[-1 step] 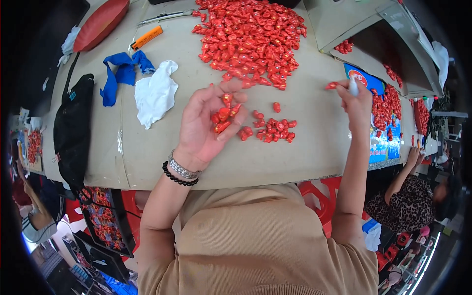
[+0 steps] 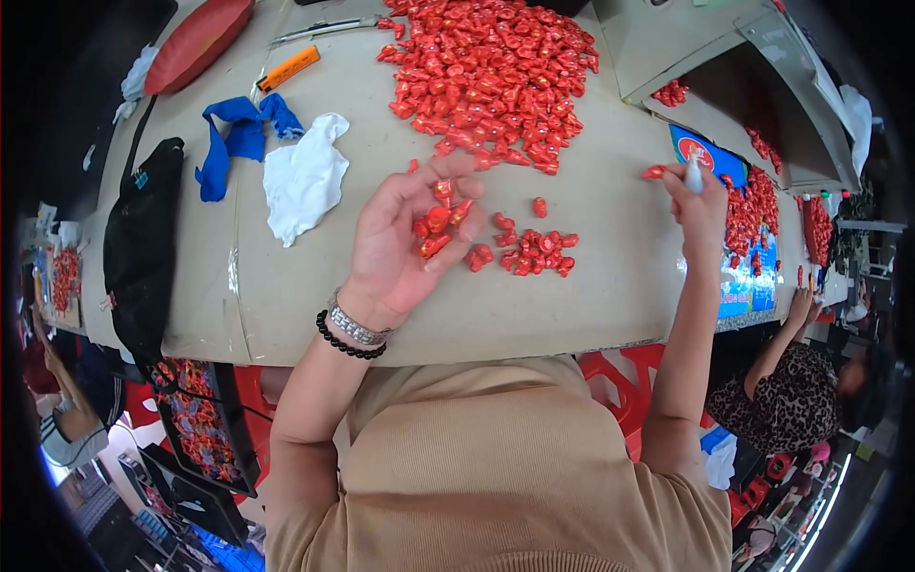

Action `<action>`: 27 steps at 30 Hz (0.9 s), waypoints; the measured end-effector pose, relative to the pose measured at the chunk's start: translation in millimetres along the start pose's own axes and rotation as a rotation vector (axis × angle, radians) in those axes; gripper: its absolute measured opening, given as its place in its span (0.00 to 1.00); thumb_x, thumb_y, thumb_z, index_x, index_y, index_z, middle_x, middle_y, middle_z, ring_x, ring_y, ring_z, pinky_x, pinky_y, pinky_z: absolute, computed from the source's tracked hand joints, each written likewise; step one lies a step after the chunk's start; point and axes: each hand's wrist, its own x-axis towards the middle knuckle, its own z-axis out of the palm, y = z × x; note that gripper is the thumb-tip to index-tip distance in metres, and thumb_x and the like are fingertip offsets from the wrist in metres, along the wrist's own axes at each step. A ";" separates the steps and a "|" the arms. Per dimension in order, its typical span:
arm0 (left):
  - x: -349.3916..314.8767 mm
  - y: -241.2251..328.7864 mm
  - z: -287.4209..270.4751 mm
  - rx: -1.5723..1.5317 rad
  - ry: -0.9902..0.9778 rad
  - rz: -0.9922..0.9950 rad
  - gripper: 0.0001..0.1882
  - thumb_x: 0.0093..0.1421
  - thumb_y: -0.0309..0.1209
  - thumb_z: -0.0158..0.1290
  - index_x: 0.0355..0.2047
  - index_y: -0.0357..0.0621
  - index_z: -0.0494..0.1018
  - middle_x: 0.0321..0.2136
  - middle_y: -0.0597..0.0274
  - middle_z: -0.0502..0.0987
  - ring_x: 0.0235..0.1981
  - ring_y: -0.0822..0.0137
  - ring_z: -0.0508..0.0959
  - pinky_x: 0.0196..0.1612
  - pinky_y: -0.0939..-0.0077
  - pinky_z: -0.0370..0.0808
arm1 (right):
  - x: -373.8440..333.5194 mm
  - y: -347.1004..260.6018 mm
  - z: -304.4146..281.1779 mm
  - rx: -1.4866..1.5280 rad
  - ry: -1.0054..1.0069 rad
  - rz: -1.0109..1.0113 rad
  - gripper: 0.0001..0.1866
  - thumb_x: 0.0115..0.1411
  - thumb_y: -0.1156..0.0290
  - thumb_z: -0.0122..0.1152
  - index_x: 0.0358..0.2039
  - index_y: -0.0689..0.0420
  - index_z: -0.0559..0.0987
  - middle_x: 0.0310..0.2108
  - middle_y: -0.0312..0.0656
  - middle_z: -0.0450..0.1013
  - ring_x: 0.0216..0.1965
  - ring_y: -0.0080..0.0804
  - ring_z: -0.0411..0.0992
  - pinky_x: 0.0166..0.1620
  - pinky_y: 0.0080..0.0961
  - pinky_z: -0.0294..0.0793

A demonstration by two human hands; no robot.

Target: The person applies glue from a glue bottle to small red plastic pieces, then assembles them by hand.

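Note:
My left hand (image 2: 396, 243) is turned palm up, with its fingers curled around several small, glossy red figures (image 2: 437, 221) with gold spots. Held upright in my right hand (image 2: 699, 205) is a white pen-like tool (image 2: 695, 174). A single red figure (image 2: 654, 173) pokes out at that hand's fingertips. Between the hands lies a small cluster of red figures (image 2: 538, 253), and one loose figure (image 2: 540, 207) rests just beyond it. A large heap of the same red figures (image 2: 491, 76) spreads across the far middle of the table.
To the left are a white cloth (image 2: 305, 181), a blue cloth strip (image 2: 229, 143), an orange cutter (image 2: 289, 69), a black bag (image 2: 143, 238) and a red tray (image 2: 200, 43). More red figures (image 2: 753, 214) lie right, beside a grey shelf box (image 2: 667, 43). A co-worker (image 2: 796, 396) sits beyond.
My right hand has shifted slightly to the right, and the white tool in it tilts a little differently. The left hand has barely moved.

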 end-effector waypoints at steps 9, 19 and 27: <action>-0.6 -0.9 -7.2 0.079 -0.107 -0.038 0.13 0.63 0.33 0.48 0.46 0.41 0.68 0.35 0.60 0.75 0.21 0.73 0.67 0.13 0.87 0.56 | -16.2 -23.3 0.6 0.002 0.131 -0.139 0.15 0.52 0.77 0.59 0.42 0.56 0.75 0.29 0.35 0.70 0.26 0.20 0.67 0.30 0.18 0.67; -1.7 -0.6 -6.8 0.020 -0.111 0.037 0.16 0.64 0.28 0.47 0.52 0.43 0.65 0.40 0.57 0.71 0.22 0.74 0.65 0.12 0.88 0.57 | -56.5 -94.8 66.5 0.337 -0.462 -0.676 0.18 0.51 0.82 0.56 0.44 0.58 0.70 0.39 0.37 0.66 0.39 0.24 0.68 0.42 0.18 0.69; -0.6 -0.4 -9.8 -0.016 -0.134 0.014 0.16 0.64 0.32 0.48 0.52 0.44 0.67 0.39 0.62 0.75 0.19 0.76 0.65 0.13 0.88 0.56 | -63.0 -76.2 81.5 0.717 -0.443 -0.579 0.15 0.52 0.82 0.63 0.40 0.65 0.71 0.39 0.49 0.73 0.39 0.34 0.76 0.39 0.21 0.76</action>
